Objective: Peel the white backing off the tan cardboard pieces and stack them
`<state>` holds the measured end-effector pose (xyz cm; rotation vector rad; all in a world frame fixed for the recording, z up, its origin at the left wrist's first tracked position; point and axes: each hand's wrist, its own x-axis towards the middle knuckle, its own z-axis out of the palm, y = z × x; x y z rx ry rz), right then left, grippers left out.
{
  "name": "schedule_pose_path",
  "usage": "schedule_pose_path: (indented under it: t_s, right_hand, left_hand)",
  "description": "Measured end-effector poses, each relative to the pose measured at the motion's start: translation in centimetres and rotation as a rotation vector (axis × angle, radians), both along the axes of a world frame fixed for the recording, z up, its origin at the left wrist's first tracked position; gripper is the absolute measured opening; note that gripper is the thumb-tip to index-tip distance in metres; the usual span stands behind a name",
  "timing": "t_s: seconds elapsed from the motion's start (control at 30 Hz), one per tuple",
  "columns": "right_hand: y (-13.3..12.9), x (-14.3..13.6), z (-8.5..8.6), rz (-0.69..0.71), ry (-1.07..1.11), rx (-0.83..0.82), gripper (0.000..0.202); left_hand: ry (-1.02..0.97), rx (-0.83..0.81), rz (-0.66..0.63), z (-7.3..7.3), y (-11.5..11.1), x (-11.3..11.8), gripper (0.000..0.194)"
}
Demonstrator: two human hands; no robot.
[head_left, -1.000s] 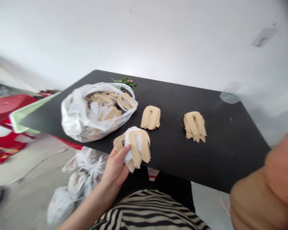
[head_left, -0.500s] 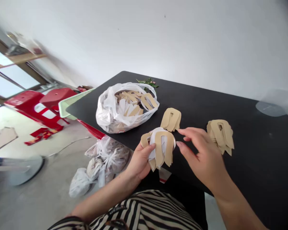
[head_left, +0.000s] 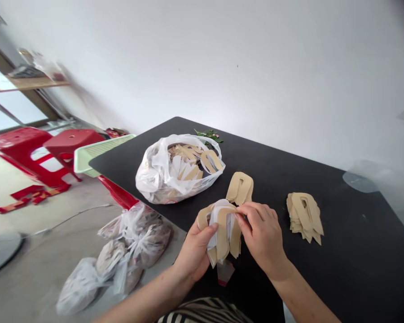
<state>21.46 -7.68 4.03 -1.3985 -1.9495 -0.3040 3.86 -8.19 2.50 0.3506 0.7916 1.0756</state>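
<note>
My left hand [head_left: 195,251] grips a bundle of tan and white U-shaped cutouts [head_left: 222,235], thumb laid across the front. At the bundle's upper right, my right hand [head_left: 264,235] pinches the edge of the foremost tan cutout between thumb and forefinger. Just beyond the bundle, a small pile of tan cutouts [head_left: 241,186] lies on the black table [head_left: 272,175]. Another fanned pile of tan cutouts [head_left: 305,217] rests to the right of my right hand. A white plastic bag [head_left: 155,179], its mouth spread wide, holds many similar pieces on the left part of the table.
A green sprig [head_left: 208,134] lies behind the bag. Tied plastic bags [head_left: 134,240] sit on the floor by the table's left edge. Farther left are a pale green basket [head_left: 87,157] and red stools [head_left: 70,141]. A clear round piece [head_left: 360,181] lies at the table's back right.
My right hand has moved left to the bundle, and its fingers have closed on the front cutout's edge. My left hand keeps its hold. The camera view has shifted slightly.
</note>
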Motion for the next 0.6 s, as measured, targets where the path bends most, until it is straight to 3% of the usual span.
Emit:
schedule_pose_path:
  t_s: [0.23,0.43,0.6]
  right_hand:
    - [2.1,0.7,0.6,0.045,0.142,-0.031,0.007]
    - [8.1,4.5,1.9,-0.063,0.649,-0.483,0.023]
    - [14.0,7.1,-0.4,-0.042,0.690,-0.669,0.026]
  left_hand:
    - [0.005,-0.082,0.031,0.3,1.3,-0.5,0.057]
    - [0.039,-0.123,0.101,-0.1,2.1,-1.8,0.060]
    - [0.065,-0.145,0.157,-0.5,2.2,-2.8,0.059]
